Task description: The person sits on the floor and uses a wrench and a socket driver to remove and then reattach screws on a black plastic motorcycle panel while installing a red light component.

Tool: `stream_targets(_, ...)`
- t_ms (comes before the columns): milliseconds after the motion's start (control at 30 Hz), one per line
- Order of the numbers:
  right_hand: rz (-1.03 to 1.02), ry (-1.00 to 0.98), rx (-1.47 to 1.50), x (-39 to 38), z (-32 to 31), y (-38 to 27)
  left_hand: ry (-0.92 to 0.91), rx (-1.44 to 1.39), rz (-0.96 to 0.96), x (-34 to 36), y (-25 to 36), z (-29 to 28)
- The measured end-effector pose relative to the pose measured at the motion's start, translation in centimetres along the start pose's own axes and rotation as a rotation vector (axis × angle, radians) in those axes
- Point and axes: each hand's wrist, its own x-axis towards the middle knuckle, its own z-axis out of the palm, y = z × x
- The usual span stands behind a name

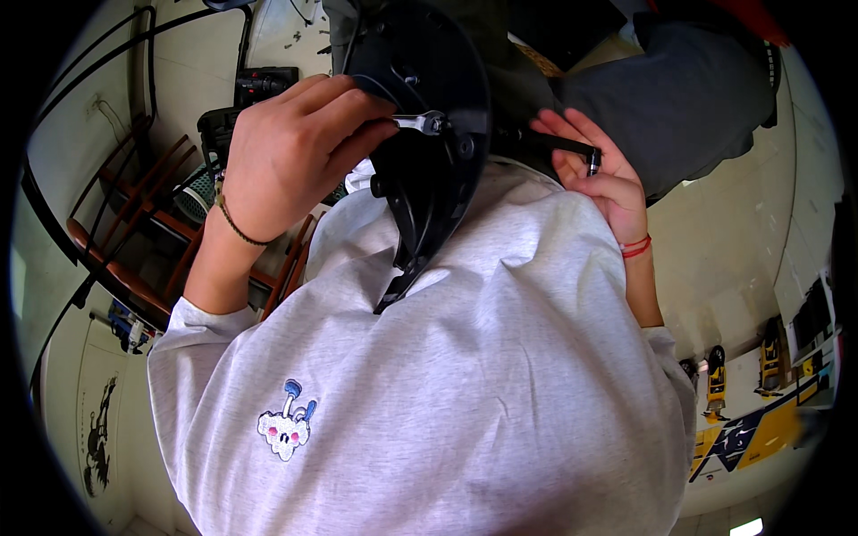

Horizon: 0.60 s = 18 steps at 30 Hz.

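Gripping a wrench (420, 121), left hand (290, 152) crowds the black disc's (447, 54) rim.

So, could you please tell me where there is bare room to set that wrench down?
Bare pale floor lies right of the right hand, below the dark grey cushion. It is crowded by the left hand: black round part, wrench, wooden chair.

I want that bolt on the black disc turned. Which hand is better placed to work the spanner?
Probably the left hand: it grips the spanner already on the black disc. The right hand holds a black rod.
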Motion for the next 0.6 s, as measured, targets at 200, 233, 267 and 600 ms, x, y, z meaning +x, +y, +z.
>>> stream_targets(200,-0.060,0.081,-0.881,-0.1,-0.1,-0.9,-0.033,0.031,-0.018,0.0,0.0,-0.1)
stream_targets(233,-0.147,0.060,-1.128,0.0,0.1,-1.2,-0.033,0.033,-0.022,0.0,0.0,-0.1)
stream_targets(267,-0.237,0.037,-1.375,0.1,0.2,-1.6,-0.032,0.034,-0.024,0.0,0.0,-0.1)
stream_targets(600,-0.142,0.022,-1.029,0.1,-0.4,-2.5,0.006,-0.033,-0.004,0.0,-0.4,0.0)
